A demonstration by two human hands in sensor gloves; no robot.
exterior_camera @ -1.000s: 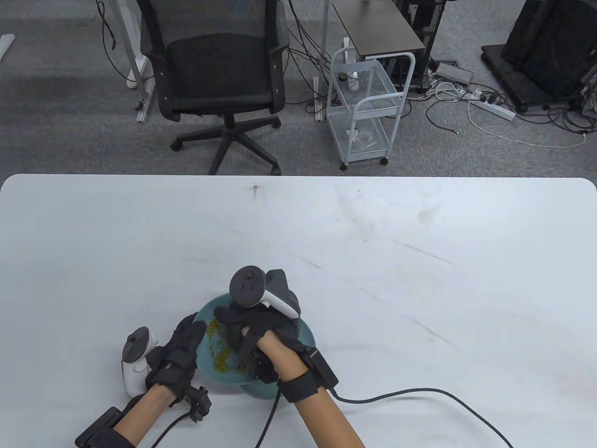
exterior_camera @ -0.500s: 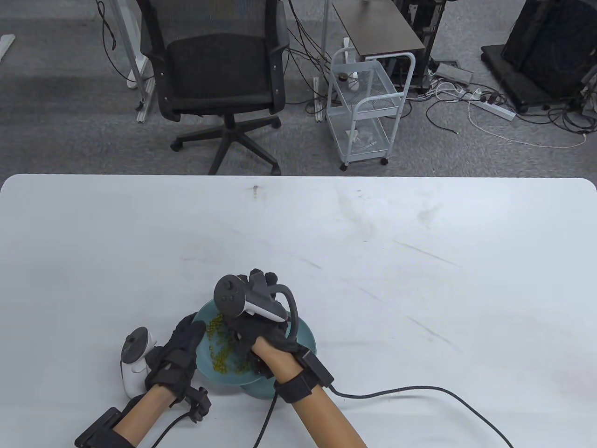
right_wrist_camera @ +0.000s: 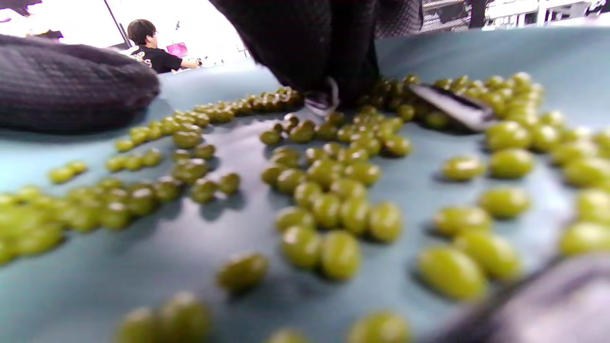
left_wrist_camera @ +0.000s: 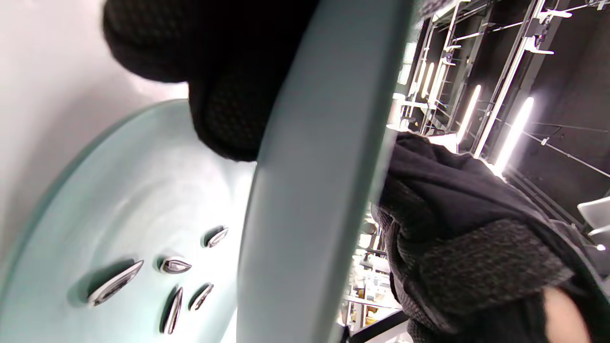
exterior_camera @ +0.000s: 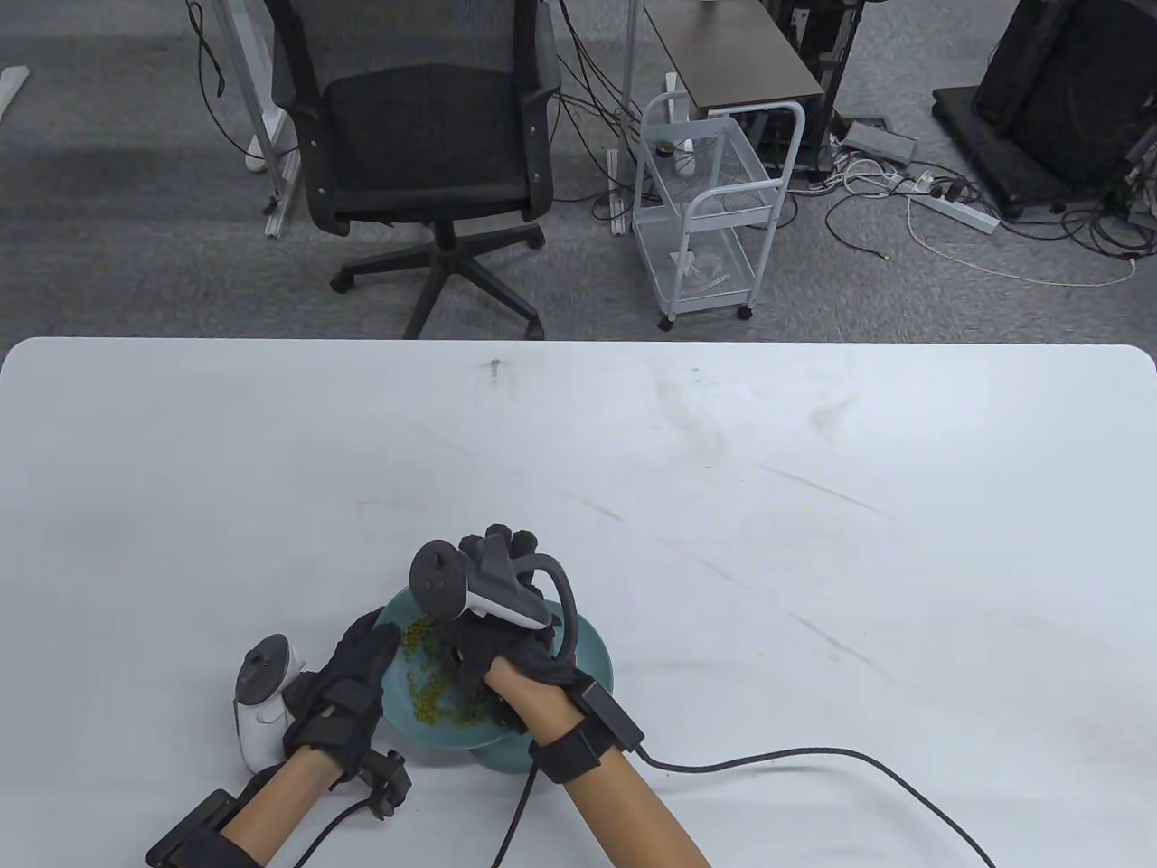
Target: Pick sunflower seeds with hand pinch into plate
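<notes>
A teal bowl (exterior_camera: pixel 592 646) of green beans (exterior_camera: pixel 434 692) sits tilted at the table's near edge, over a second teal plate (exterior_camera: pixel 511 759). My left hand (exterior_camera: pixel 366 665) grips the bowl's left rim; its fingers (left_wrist_camera: pixel 228 109) lie under the rim (left_wrist_camera: pixel 310 190). The lower plate (left_wrist_camera: pixel 119 190) holds several striped sunflower seeds (left_wrist_camera: pixel 174 265). My right hand (exterior_camera: pixel 479 646) reaches down into the bowl. Its fingertips (right_wrist_camera: pixel 329 52) pinch a striped sunflower seed (right_wrist_camera: pixel 320 101) among the beans (right_wrist_camera: pixel 333 209). Another seed (right_wrist_camera: pixel 452 107) lies to the right.
My left hand's fingers (right_wrist_camera: pixel 71 85) lie over the bowl's rim at the left. A black cable (exterior_camera: pixel 813 755) runs from my right wrist across the table to the right. An office chair (exterior_camera: pixel 416 154) and a white cart (exterior_camera: pixel 710 217) stand beyond the far edge.
My right hand has shifted slightly left and turned, its fingers going down into the beans. My left hand and the bowl have stayed put.
</notes>
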